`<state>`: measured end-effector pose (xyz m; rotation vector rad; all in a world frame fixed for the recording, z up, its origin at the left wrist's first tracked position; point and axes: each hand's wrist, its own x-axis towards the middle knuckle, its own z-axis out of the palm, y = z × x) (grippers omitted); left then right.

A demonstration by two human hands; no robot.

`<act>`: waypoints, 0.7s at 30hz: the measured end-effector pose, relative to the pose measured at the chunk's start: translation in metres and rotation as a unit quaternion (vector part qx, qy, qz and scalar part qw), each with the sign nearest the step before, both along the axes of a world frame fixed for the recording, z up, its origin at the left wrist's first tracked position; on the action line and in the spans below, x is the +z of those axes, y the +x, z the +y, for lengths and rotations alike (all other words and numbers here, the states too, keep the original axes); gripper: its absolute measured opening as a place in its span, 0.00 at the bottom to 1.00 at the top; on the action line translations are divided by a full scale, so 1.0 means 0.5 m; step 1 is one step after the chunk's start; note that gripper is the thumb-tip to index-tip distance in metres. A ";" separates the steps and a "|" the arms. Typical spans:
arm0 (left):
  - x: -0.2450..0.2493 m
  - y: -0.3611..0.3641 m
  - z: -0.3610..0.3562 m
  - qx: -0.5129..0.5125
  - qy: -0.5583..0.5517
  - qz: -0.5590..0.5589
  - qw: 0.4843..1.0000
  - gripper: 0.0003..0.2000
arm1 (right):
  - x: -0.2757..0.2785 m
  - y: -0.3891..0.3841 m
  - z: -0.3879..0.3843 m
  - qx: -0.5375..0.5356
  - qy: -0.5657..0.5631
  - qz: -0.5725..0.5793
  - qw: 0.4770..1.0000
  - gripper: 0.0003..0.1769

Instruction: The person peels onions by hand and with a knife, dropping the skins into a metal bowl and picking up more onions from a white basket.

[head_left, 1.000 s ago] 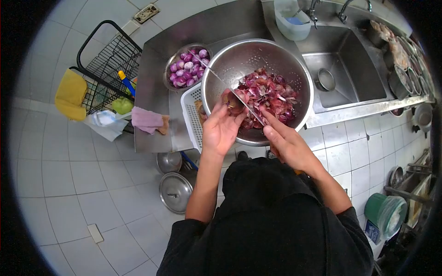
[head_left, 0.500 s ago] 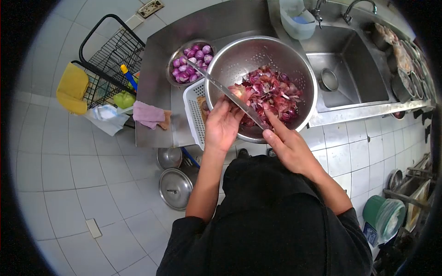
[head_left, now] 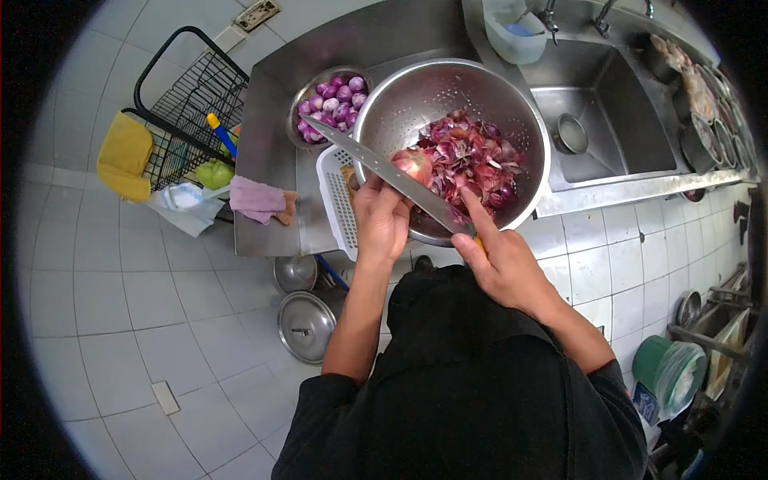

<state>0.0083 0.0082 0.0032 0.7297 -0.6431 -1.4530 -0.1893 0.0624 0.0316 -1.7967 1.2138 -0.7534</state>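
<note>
My left hand (head_left: 382, 220) holds a red onion (head_left: 414, 164) over the near rim of a big steel colander (head_left: 416, 88). My right hand (head_left: 500, 260) grips a long knife (head_left: 384, 172) by the handle; its blade lies across the left fingers and points up-left toward a small steel bowl of peeled onions (head_left: 330, 102). A heap of purple onion skins (head_left: 472, 160) fills the colander's bottom.
A white plastic basket (head_left: 336, 204) sits under the colander on the steel counter (head_left: 272, 160), beside a pink cloth (head_left: 258, 202). A sink (head_left: 600, 120) lies to the right, a black wire cart (head_left: 180, 120) to the left, steel pots (head_left: 306, 324) on the tiled floor.
The knife blade has swung up and left, now reaching toward the small bowl. The onion in my left hand has risen to the colander's rim.
</note>
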 end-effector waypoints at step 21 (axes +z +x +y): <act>-0.035 0.001 -0.007 0.013 -0.051 -0.060 0.997 0.17 | 0.000 0.069 -0.097 0.004 -0.091 0.046 0.995 0.35</act>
